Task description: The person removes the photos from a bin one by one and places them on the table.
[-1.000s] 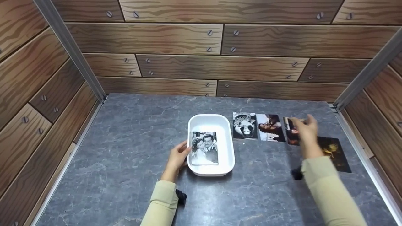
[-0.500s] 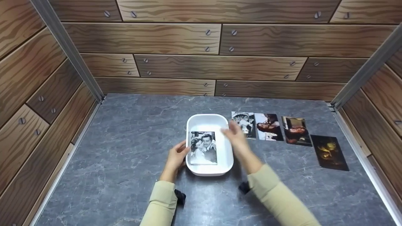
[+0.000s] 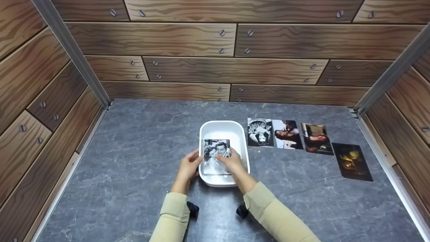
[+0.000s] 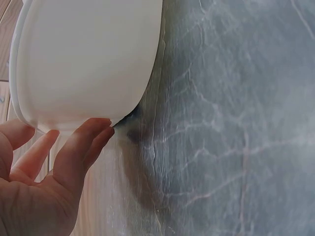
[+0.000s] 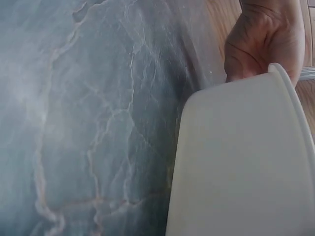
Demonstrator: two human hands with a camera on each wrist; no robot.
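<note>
A white plastic tub (image 3: pixel 223 125) sits on the table, with a black-and-white photo (image 3: pixel 211 164) of a couple lying inside. At its left side is my left hand (image 3: pixel 188 168); the thumb is at the rim and the bent fingers (image 4: pixel 81 142) touch the outer wall. My right hand (image 3: pixel 233 163) reaches over the tub's right rim, its thumb on the photo and its other fingers at the photo's right edge. In the right wrist view the tub wall (image 5: pixel 246 157) hides those fingertips, so whether they pinch the photo cannot be told.
Right of the tub lie a black-and-white photo (image 3: pixel 260 132), a photo of a reclining figure (image 3: pixel 288 134), a reddish-brown photo (image 3: pixel 317 138) and a dark golden photo (image 3: pixel 352 161). Wood-patterned panels (image 3: pixel 188 70) border the grey marbled table (image 3: pixel 141 151) at the back and sides.
My right hand has moved left from above the reddish-brown photo, over the tub's rim, and down to the photo inside. The left hand has stayed at the tub's left side.
</note>
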